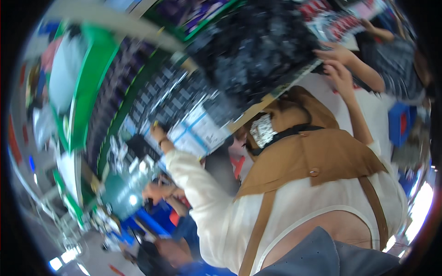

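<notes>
My left hand (159,132) reaches out to the left, beside a white box with blue tape (201,130). Rows of dark packed pieces (168,99) lie just beyond it. Motion blur hides how its fingers are set, though a small yellow spot shows at their tips. At the right end of a large heap of black, shiny pieces (253,46), my right hand (340,76) is raised with its fingers apart, and I see nothing in it. A co-worker's hand (336,54) is close beside it, at the same heap.
The heap's near side has a brown cardboard-like edge (258,109). Green-edged racks (92,78) rise at the left. Another person's hand (156,191) is near my left forearm. A blue bin (399,122) stands at the right, past a person in a striped shirt (400,73).
</notes>
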Demonstrator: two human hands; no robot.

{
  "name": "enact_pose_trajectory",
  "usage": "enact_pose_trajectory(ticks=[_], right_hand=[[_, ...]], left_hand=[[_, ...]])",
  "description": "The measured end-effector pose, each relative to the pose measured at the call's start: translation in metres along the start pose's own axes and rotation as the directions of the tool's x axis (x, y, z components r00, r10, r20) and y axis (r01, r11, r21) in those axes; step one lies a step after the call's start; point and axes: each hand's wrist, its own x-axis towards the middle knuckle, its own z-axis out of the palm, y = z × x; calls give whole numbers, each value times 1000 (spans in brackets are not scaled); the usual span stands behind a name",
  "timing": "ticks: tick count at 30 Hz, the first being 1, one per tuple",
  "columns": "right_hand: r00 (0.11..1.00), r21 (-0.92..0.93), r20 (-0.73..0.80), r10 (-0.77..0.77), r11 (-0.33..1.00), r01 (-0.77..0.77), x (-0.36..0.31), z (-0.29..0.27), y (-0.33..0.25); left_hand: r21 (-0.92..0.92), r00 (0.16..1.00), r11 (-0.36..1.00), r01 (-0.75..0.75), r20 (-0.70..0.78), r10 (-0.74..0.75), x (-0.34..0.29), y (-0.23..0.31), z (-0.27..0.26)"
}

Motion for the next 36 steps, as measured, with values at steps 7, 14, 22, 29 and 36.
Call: enact_pose_trajectory(ticks=[7,14,22,29,36], right_hand=[[982,157,28,189,969,-191,16,-15,61],[890,441,-10,457,800,-406,71,-38,140],[892,305,88,443,841,-448,155,1,191],[983,134,-23,183,975,-178,150,-5,212],[964,120,-253,81,991,-52,101,-61,184]], left_hand=[[584,961,811,34,-243,135,-25,21,1],[177,899,984,14,-433,65,-69,69,14],[-242,984,968,-68,-177,25,-182,157,73],[-323,991,937,-136,-29,134,-247,207,128],[-391,982,905,-166,23,189,-313,248,192]])
